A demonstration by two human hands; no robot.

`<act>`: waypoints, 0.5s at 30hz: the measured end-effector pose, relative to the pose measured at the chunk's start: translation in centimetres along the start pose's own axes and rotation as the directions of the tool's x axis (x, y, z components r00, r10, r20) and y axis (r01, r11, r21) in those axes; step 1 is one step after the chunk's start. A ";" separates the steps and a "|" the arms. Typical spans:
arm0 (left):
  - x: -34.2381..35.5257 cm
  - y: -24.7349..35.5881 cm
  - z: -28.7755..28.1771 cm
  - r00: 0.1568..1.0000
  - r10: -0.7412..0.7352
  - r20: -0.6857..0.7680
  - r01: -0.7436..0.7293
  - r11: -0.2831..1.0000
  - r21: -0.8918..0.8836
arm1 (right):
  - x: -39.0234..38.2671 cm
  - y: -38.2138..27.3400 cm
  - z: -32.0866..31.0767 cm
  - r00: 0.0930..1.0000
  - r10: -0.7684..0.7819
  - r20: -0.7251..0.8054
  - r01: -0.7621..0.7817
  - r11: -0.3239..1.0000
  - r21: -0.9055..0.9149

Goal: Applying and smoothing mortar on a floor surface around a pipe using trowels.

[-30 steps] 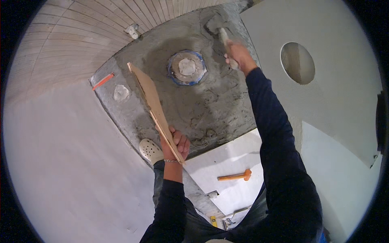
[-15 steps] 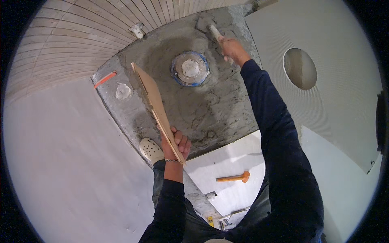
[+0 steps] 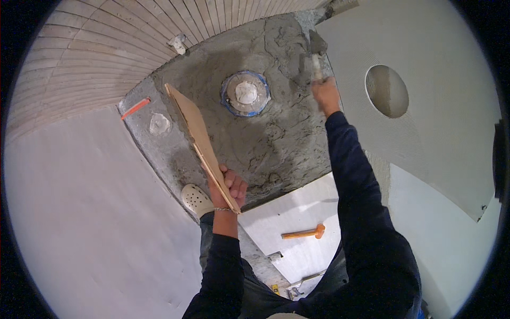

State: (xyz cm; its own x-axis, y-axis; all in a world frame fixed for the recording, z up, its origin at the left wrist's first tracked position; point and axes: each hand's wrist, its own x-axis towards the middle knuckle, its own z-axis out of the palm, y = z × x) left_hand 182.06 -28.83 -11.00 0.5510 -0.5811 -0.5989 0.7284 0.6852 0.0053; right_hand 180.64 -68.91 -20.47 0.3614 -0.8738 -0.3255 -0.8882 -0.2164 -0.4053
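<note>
My left hand [image 3: 231, 186] is closed round the near end of a flat tan board [image 3: 197, 127], which is tilted up almost on edge. Grey mortar clings to the board's left side. In my right hand [image 3: 325, 93] is the pale handle of a trowel [image 3: 317, 45]. The trowel's grey blade is at the far right edge of the wet mortar bed [image 3: 255, 143], close to the panel beside it. A round drain fitting [image 3: 246, 93] with a blue rim and a white middle sits in the mortar.
To the right lies a large grey panel [image 3: 441, 122] with a round hole and comb-like ridges. An orange mallet [image 3: 305, 233] rests on a white tile [image 3: 297, 212]. Left are a red strip [image 3: 135, 108], a whitish round patch [image 3: 159, 123] and my cream clog [image 3: 196, 199]. Slatted wall [image 3: 117, 37] bounds the far side.
My right hand has moved right and slightly nearer with the trowel, from the far mortar to its right edge. The far mortar looks more spread out. My left hand keeps the board nearly still.
</note>
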 end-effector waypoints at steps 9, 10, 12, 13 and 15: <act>-0.7 -0.2 -1.7 1.000 -0.013 -0.006 0.013 1.000 0.018 | 11.2 -0.9 -3.2 0.814 -0.566 0.133 0.570 0.734 -0.369; -0.9 -0.3 -2.1 1.000 -0.004 -0.021 0.004 1.000 0.025 | 11.1 -2.0 -2.8 0.822 -0.537 0.191 0.565 0.723 -0.398; -1.2 -0.1 -2.2 0.999 -0.029 -0.017 0.030 0.999 0.045 | 10.1 -2.7 -1.6 0.828 -0.503 0.246 0.559 0.717 -0.416; -1.1 -0.5 -2.1 0.999 -0.034 -0.026 0.035 0.998 0.044 | 9.7 -1.7 -0.9 0.824 -0.490 0.284 0.565 0.680 -0.467; -0.8 -1.4 -2.0 0.997 -0.047 -0.056 0.051 0.996 0.074 | 8.5 1.0 -0.7 0.822 -0.467 0.325 0.568 0.638 -0.520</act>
State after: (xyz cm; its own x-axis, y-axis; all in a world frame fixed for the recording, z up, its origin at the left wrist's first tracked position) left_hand 179.78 -28.43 -12.12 0.4927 -0.5871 -0.6423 0.7836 0.6203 0.0340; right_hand 182.57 -76.86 -23.02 0.8043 -0.4761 -0.3556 -0.5091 -0.8607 0.0007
